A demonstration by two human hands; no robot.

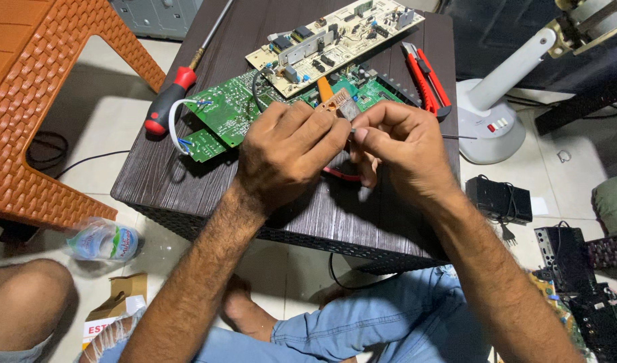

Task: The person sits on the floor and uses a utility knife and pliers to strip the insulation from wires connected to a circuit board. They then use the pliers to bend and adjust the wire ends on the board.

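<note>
Both hands pinched shut: left hand (pixel 288 144) grips a small clear part (pixel 340 105), right hand (pixel 399 144) a thin probe (pixel 456 137). Best braced low above the green board (pixel 224 111).

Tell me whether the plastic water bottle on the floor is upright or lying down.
Lying down: the plastic water bottle rests on its side on the floor tiles, beside the orange stool.

Small translucent orange component (pixel 337 105), pinched at fingertip height, just above green circuit board (pixel 231 111), dark table (pixel 187 175)
</note>
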